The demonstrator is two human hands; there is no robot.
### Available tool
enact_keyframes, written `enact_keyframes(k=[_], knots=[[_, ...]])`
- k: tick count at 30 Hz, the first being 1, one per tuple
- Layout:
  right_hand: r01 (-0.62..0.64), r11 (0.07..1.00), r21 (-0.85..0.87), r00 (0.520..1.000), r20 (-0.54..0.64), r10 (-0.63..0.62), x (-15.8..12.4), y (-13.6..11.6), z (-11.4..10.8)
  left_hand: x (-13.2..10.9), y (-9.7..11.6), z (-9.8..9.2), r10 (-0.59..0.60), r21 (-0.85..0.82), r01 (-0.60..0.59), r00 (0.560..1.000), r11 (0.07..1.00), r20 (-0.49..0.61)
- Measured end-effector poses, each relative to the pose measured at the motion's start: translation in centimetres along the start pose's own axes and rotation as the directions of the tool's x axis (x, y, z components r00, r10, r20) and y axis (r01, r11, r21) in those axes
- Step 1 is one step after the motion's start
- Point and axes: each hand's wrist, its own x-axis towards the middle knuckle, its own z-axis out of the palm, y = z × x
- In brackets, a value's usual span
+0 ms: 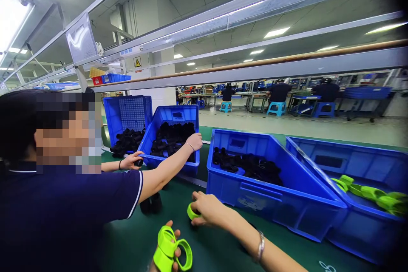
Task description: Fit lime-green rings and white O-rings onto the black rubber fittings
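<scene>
My left hand [176,238], low in the view, is closed around several bright green plastic rings [165,248]; one ring sticks out to the right. Just above the green table, my right hand [207,209] grips a single green ring [192,212] between thumb and fingers. Something dark shows by that ring, but I cannot make out what. Beyond my right hand is a blue bin [255,199] with black parts [248,165] inside. Further right, another blue bin [360,229] holds more green rings [369,193]. Dark pieces [151,204] lie on the table to the left.
A co-worker [63,212] stands close on my left, one hand [194,141] on the rim of a blue bin [170,161] of black parts, the other hand [131,161] at its near left side. Another blue bin [127,106] stands tipped behind. A metal rail [255,68] crosses above.
</scene>
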Motion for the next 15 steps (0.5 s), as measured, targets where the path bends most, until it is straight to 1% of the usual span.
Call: enact_keyframes(k=[3, 7, 11, 15], knots=[[0.005, 1.000, -0.017, 0.999, 0.050, -0.004, -2.6, 0.8, 0.1, 0.7, -0.3, 0.1, -0.023, 0.010, 0.022, 0.998, 1.000, 0.051], [-0.003, 1.000, -0.011, 0.998, 0.061, 0.004, -4.7, 0.5, 0.0, 1.4, -0.4, 0.1, -0.057, 0.035, 0.054, 0.996, 0.998, 0.065], [0.002, 1.000, 0.017, 0.999, 0.045, -0.002, -5.7, 0.0, -0.6, 1.5, -0.4, 0.1, -0.073, 0.042, 0.072, 0.997, 0.997, 0.039], [0.008, 0.999, 0.035, 1.000, 0.013, -0.008, -5.7, -0.5, -0.6, 0.1, -0.2, 0.8, -0.088, 0.037, 0.089, 0.996, 0.995, -0.020]])
